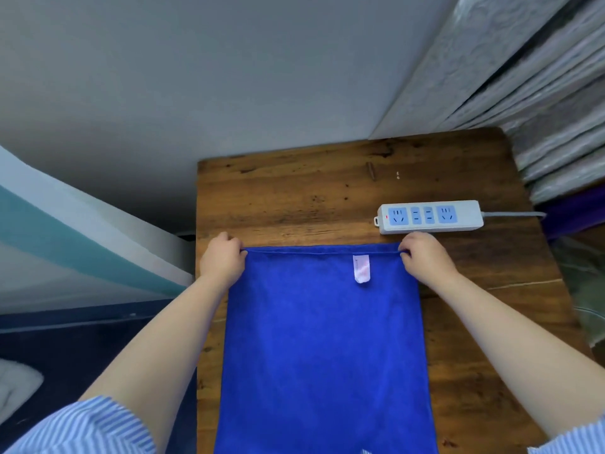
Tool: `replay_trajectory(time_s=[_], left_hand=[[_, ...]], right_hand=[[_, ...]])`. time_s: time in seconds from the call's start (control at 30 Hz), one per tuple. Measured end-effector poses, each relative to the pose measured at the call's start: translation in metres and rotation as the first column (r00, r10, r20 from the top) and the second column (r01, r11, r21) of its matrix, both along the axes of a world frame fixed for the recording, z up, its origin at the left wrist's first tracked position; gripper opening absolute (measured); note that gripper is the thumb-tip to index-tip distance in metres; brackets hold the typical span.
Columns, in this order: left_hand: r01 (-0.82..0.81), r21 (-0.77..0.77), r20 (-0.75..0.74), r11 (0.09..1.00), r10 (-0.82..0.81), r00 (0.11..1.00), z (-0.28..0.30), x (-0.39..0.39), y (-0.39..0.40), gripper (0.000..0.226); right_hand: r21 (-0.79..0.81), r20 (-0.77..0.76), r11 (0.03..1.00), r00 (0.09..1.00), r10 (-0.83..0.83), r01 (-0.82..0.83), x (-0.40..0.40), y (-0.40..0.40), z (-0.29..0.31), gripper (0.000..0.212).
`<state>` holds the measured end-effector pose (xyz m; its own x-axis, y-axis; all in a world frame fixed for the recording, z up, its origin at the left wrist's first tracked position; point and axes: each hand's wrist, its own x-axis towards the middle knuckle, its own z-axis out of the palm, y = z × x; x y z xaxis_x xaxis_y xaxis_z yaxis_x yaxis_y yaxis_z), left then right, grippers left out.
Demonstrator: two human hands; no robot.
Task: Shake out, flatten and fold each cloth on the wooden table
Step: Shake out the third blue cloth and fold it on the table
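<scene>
Wooden table (294, 198): bears a blue cloth (324, 348) spread flat along its middle, the near end running out of view at the bottom edge. Far edge of cloth stretched taut between both hands. Left hand (222, 258) pinches the far-left corner, fingers curled; right hand (424, 255) pinches the far-right corner likewise. White power strip (429, 216) lies just beyond the right hand, apart from the cloth. White label (361, 268) sits near the cloth's far edge.

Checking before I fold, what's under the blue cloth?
The blue cloth lies flat on the brown wooden table, both hands pinching its far corners. No bulges show, but anything flat beneath is hidden.
</scene>
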<state>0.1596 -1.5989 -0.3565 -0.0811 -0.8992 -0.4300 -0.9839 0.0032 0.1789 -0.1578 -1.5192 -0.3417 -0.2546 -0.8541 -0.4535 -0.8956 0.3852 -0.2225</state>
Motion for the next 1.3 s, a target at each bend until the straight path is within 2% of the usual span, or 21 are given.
replay_trajectory(time_s=[0.1, 0.2, 0.27, 0.47, 0.63, 0.77, 0.93, 1.13, 1.2, 1.27, 1.3], left_hand=[[0.109, 0.067, 0.06, 0.992, -0.113, 0.992, -0.009, 0.0, -0.004, 0.025], [0.189, 0.116, 0.077, 0.975, -0.199, 0.977, -0.011, 0.001, -0.01, 0.024], [0.219, 0.154, 0.058, 0.964, -0.23, 0.972, -0.011, 0.001, -0.012, 0.022], [0.141, 0.15, -0.106, 0.979, -0.126, 0.986, 0.003, 0.009, -0.013, 0.016], [-0.023, 0.138, -0.257, 0.99, 0.058, 0.965, 0.026, 0.029, -0.004, 0.013], [-0.036, 0.114, -0.27, 0.993, 0.066, 0.961, 0.049, 0.035, 0.01, 0.015], [-0.112, 0.047, -0.307, 0.993, 0.121, 0.944, 0.081, 0.048, 0.028, 0.035], [-0.058, -0.084, -0.359, 0.995, 0.024, 0.933, 0.122, 0.055, 0.051, 0.041], [0.008, -0.159, -0.322, 0.987, -0.059, 0.945, 0.139, 0.055, 0.06, 0.028], [0.165, -0.234, -0.118, 0.958, -0.196, 0.973, 0.159, 0.051, 0.067, 0.005], [0.27, -0.255, 0.037, 0.928, -0.27, 0.962, 0.167, 0.048, 0.068, 0.016]], right_hand=[[0.064, -0.044, 0.991, 0.992, 0.119, -0.116, 0.001, -0.002, -0.014, 0.031], [0.101, -0.005, 0.989, 0.994, 0.108, -0.107, 0.0, -0.005, -0.018, 0.032], [0.117, 0.031, 0.985, 0.992, 0.121, -0.124, 0.0, -0.009, -0.014, 0.025], [0.124, 0.105, 0.967, 0.972, 0.209, -0.221, -0.002, -0.017, 0.006, 0.019], [0.09, 0.259, 0.995, 0.966, 0.021, -0.046, -0.008, -0.006, 0.036, 0.008], [0.076, 0.26, 0.996, 0.966, 0.016, -0.037, -0.005, 0.005, 0.058, 0.012], [0.014, 0.268, 1.0, 0.963, 0.016, -0.021, 0.001, 0.025, 0.091, 0.027], [-0.138, 0.235, 0.99, 0.97, 0.06, -0.028, 0.005, 0.053, 0.131, 0.037], [-0.21, 0.212, 0.977, 0.974, 0.082, -0.037, 0.007, 0.062, 0.147, 0.04], [-0.275, 0.156, 0.959, 0.981, 0.113, -0.066, 0.011, 0.068, 0.163, 0.033], [-0.29, 0.108, 0.952, 0.985, 0.135, -0.099, 0.011, 0.068, 0.169, 0.023]])
